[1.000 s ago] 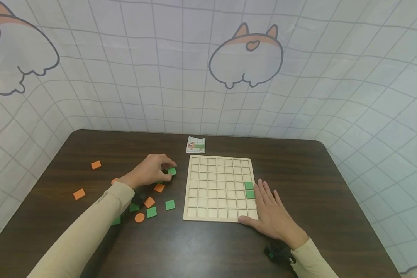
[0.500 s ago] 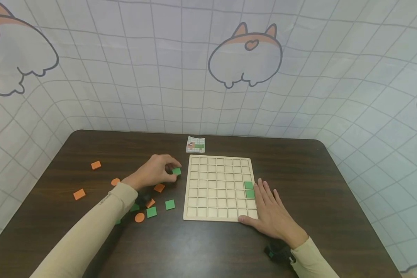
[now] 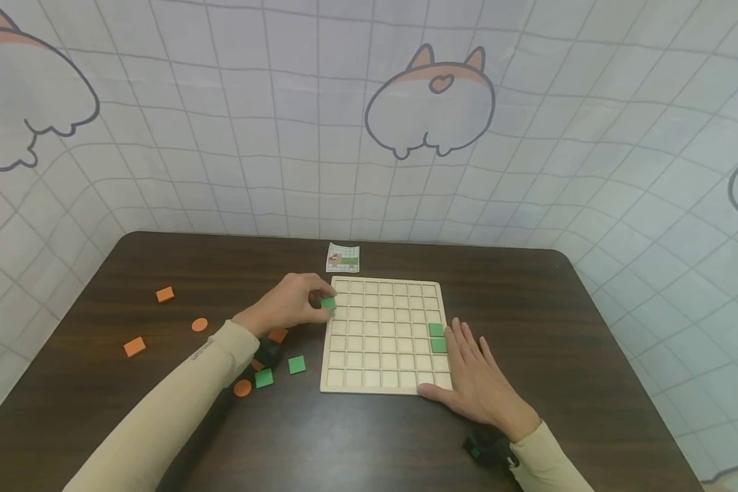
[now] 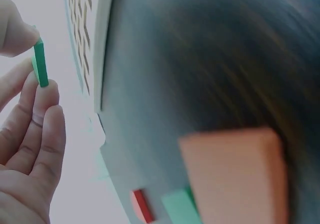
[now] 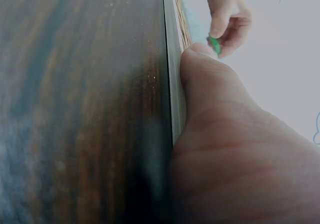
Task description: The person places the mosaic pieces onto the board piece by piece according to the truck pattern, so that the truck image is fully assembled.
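A green square tile (image 3: 328, 303) is pinched between the thumb and fingers of my left hand (image 3: 292, 301), which is at the left edge of the pale grid board (image 3: 372, 335). The left wrist view shows the same tile (image 4: 41, 64) edge-on, raised off the table. My right hand (image 3: 482, 379) lies flat with straight fingers along the board's right edge, its thumb on the near right corner. Two green tiles (image 3: 437, 337) sit one behind the other in cells of the board's rightmost column, beside the right fingertips.
Loose orange tiles (image 3: 134, 346), orange discs (image 3: 199, 324) and green tiles (image 3: 297, 365) lie on the dark table (image 3: 369, 437) left of the board. A small printed pattern card (image 3: 343, 258) lies behind the board. A patterned white curtain (image 3: 270, 123) surrounds the table's back and sides.
My left hand has moved right, carrying the green tile from among the loose pieces to the board's left edge. The right hand stays in place at the board.
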Action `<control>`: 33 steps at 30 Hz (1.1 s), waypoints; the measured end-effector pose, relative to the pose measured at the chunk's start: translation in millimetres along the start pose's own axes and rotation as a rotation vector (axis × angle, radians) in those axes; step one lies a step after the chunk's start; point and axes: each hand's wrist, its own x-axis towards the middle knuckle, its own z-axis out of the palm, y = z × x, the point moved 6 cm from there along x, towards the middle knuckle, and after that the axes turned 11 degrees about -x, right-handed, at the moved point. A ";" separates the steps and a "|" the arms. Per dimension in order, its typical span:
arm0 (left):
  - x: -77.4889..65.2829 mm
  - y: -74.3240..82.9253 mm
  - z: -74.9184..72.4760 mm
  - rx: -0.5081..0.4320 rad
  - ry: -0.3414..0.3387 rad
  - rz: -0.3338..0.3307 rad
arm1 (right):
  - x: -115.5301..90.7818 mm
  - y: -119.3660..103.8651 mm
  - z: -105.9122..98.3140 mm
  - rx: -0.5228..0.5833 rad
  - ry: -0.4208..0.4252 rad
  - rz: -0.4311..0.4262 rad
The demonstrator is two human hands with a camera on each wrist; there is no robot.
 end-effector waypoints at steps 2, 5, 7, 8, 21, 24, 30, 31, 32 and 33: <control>3.2 3.4 2.3 0.000 -0.006 0.003 | -0.4 -0.4 -0.2 0.007 0.003 0.001; 5.9 8.2 5.2 0.001 -0.020 0.017 | -0.3 -2.2 -0.6 0.016 0.011 -0.005; 7.3 11.5 7.2 -0.004 -0.032 0.028 | 0.4 -2.8 0.1 0.018 0.008 -0.003; 8.0 13.3 8.1 -0.009 -0.037 0.033 | 0.7 -3.0 0.5 0.013 0.007 -0.002; 28.4 34.6 30.9 -0.021 -0.065 0.111 | -0.6 1.4 -2.4 0.004 -0.004 0.010; 33.8 41.5 36.4 -0.007 -0.074 0.138 | -1.1 1.0 -4.4 0.002 0.012 0.005; 40.3 50.9 47.2 -0.009 -0.103 0.127 | -0.7 0.8 -3.5 0.009 0.008 0.000; 41.5 52.5 48.8 -0.009 -0.103 0.127 | -0.4 1.0 -3.0 0.011 0.003 0.000; 42.8 54.5 50.4 -0.007 -0.102 0.130 | -0.1 1.0 -2.8 0.012 0.002 -0.001; 44.2 56.3 52.0 -0.007 -0.104 0.131 | 0.3 1.3 -2.6 0.015 0.001 -0.001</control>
